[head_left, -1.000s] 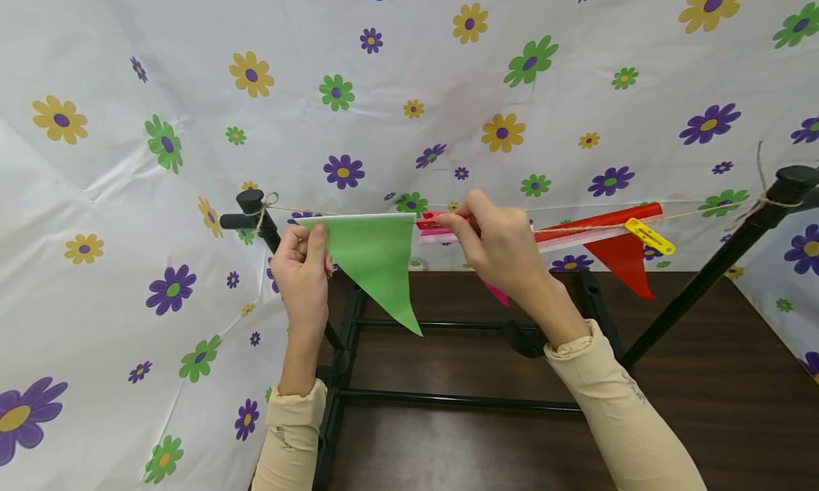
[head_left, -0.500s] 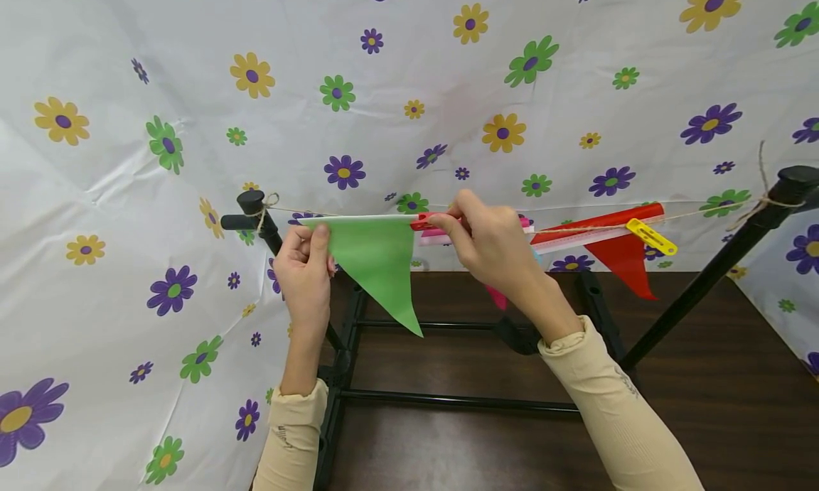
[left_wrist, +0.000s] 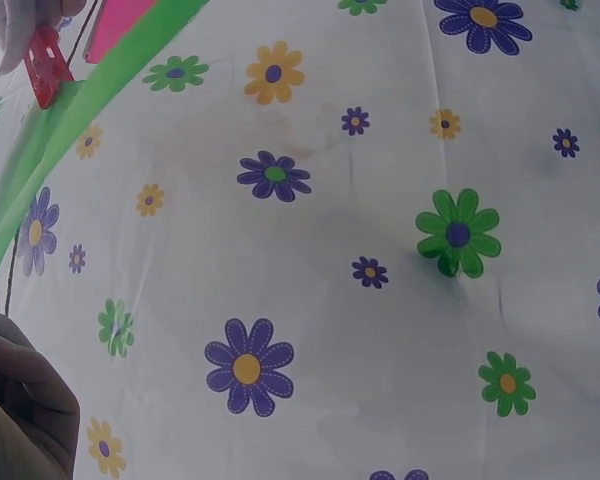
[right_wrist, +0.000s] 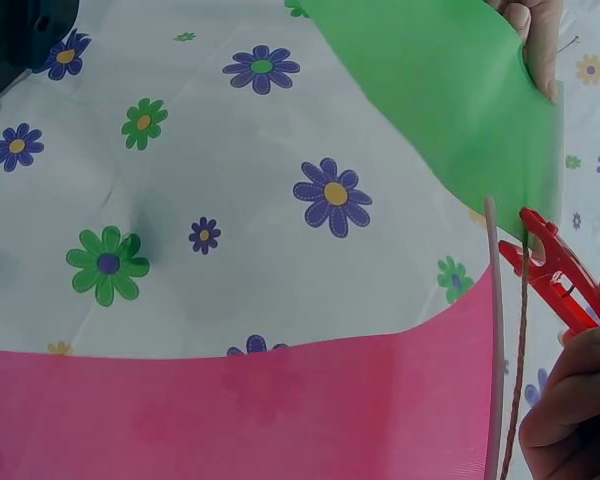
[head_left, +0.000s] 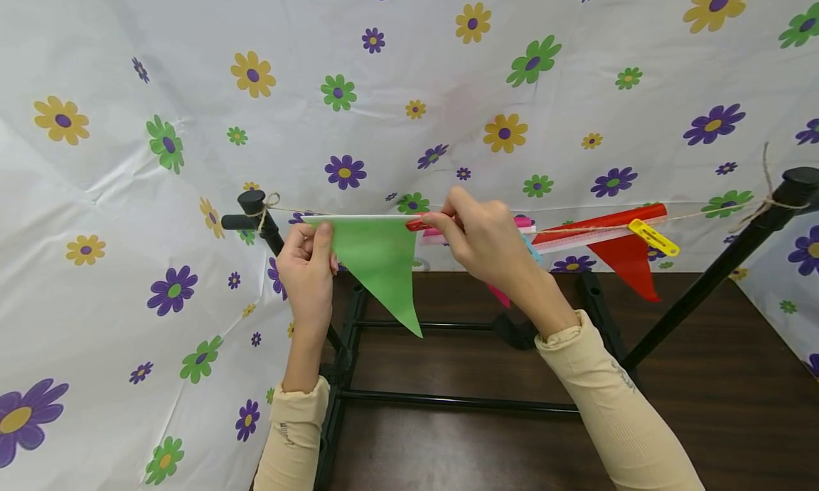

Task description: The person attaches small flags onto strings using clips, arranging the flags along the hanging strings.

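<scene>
My left hand [head_left: 308, 271] pinches the upper left corner of a green pennant [head_left: 380, 256], thumb in front, below the twine [head_left: 697, 215]. At the pennant's upper right corner, my right hand [head_left: 489, 246] pinches a red clothespin [head_left: 417, 224]. In the right wrist view, the tips of the red clothespin [right_wrist: 560, 270] stand either side of the twine at the green pennant's [right_wrist: 450, 90] corner. A pink pennant [right_wrist: 280, 420] hangs beside it, mostly hidden by my right hand in the head view. The left wrist view shows only part of my left hand [left_wrist: 25, 400].
A red pennant [head_left: 623, 263] hangs farther right by a yellow clothespin [head_left: 654, 237]. A light blue piece [head_left: 532, 249] shows behind my right wrist. Black posts [head_left: 710, 263] of a stand carry the twine's ends. A flowered sheet [head_left: 288, 136] hangs behind; the floor [head_left: 448, 448] is dark wood.
My right hand has shifted slightly left with the red clothespin, whose tips now overlap the green pennant's right corner. The left hand still holds the other corner.
</scene>
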{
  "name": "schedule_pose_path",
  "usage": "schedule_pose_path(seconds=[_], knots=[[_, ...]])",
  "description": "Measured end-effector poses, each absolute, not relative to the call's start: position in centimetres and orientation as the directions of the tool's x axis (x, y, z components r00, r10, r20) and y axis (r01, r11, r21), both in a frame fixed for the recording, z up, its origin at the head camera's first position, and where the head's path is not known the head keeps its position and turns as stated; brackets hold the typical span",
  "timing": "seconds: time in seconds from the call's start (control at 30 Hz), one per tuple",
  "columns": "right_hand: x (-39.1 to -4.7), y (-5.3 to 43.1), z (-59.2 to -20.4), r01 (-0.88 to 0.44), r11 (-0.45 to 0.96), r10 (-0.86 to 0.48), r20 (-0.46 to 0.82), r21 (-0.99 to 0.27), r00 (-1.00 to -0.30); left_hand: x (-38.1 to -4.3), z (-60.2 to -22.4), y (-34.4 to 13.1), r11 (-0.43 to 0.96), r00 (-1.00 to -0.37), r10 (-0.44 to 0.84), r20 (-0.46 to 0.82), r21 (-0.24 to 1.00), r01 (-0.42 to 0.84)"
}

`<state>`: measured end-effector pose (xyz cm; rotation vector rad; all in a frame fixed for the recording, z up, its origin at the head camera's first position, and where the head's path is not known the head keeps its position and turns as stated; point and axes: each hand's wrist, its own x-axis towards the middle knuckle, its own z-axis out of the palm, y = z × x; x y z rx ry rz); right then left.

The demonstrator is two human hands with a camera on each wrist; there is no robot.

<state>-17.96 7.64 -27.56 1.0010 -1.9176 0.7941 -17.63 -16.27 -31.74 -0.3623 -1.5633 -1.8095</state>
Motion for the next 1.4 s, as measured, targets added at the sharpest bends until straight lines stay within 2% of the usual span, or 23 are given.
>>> schedule_pose_path(seconds=[0.73, 1.4], knots=[[-17.7, 8.4, -25.7, -0.847, 0.510, -0.360, 0.858, -0.147, -0.366, -17.9, -31.7, -16.3, 0.024, -0.701, -0.309, 0.643, 0.742, 0.670], [-17.9, 7.3, -24.5, -0.838, 0.514, -0.466, 0.759, -0.186, -0.454, -18.2, -31.6, -15.9, 0.045, -0.691, -0.301, 0.657, 0.734, 0.678]])
